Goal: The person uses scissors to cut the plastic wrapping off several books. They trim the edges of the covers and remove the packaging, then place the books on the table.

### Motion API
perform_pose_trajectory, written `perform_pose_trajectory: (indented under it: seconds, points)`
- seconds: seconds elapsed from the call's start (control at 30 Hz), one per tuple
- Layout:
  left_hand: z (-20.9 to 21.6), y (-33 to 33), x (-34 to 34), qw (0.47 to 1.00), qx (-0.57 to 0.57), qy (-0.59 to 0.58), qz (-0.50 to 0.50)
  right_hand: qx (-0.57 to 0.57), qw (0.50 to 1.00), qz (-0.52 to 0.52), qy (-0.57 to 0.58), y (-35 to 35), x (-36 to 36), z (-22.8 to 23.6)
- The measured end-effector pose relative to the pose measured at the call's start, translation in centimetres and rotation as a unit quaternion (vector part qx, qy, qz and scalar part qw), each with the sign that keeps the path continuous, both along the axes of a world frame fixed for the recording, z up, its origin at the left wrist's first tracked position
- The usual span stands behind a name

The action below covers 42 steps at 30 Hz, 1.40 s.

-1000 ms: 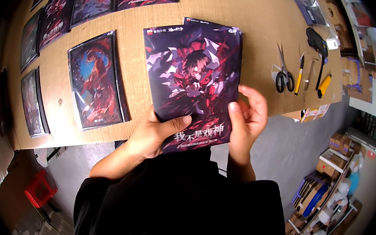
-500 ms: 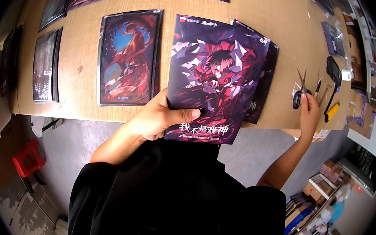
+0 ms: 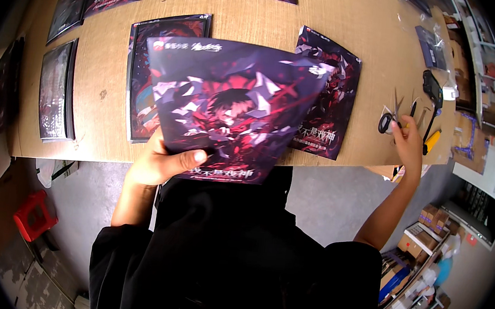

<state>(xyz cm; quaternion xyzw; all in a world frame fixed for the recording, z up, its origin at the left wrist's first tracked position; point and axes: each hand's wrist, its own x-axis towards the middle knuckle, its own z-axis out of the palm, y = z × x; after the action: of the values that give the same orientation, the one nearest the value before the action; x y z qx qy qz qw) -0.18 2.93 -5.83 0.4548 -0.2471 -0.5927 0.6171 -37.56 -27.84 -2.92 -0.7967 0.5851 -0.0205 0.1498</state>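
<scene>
My left hand [image 3: 161,162] grips the lower left edge of a flat, glossy packet [image 3: 233,118] with dark purple and red character art, thumb on its front. The packet is tilted over the table's near edge and partly hides a framed-looking printed picture pack [image 3: 143,86]. To its right a similar dark red packet [image 3: 338,92] lies on the table. At the right side my right hand [image 3: 408,146] has its fingers closed at the handles of black-handled scissors [image 3: 387,123], whose blades point away from me.
Beside the scissors lie a yellow cutter [image 3: 432,141], tweezers and a black tool [image 3: 433,88]. More printed packs [image 3: 57,91] lie at the left and far edge of the wooden table [image 3: 241,21]. A red stool [image 3: 36,215] stands lower left; shelves with boxes [image 3: 416,246] stand lower right.
My left hand has carried the packet leftward and tilted it, uncovering more of the packet on the right and covering the picture pack. My right hand stays by the scissors, whose handles have shifted slightly.
</scene>
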Motion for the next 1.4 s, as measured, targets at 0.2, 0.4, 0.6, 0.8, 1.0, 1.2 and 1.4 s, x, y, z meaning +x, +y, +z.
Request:
perform_pose_trajectory:
  seconds: [0.2,0.4,0.6,0.8,1.0,1.2,1.4]
  points:
    - [0.4,0.4,-0.6,0.996,0.081,-0.033,-0.023,0.031,0.998,0.057,-0.026,0.2,-0.6,0.4]
    - [-0.7,0.2,-1.4,0.998,0.056,0.011,-0.029,0.191,0.912,-0.095,-0.350,-0.2,-2.9,0.5]
    - [0.1,-1.0,-1.2,0.993,0.108,0.054,-0.017,0.308,0.824,0.055,-0.472,3.7,2.1,2.2]
    - [1.4,-2.0,-0.1,0.997,0.064,0.003,-0.041,0.266,0.875,0.259,-0.310,7.9,9.1,4.0]
    - [1.4,-1.3,0.4,0.997,0.046,-0.024,-0.054,0.245,0.870,0.357,-0.238,9.1,12.7,6.6]
    - [1.1,-0.8,0.6,0.996,0.030,-0.043,-0.079,0.238,0.871,0.383,-0.194,9.1,14.0,8.6]
    - [0.8,-0.6,0.6,0.996,0.021,-0.019,-0.081,0.227,0.864,0.416,-0.169,9.1,14.2,9.5]
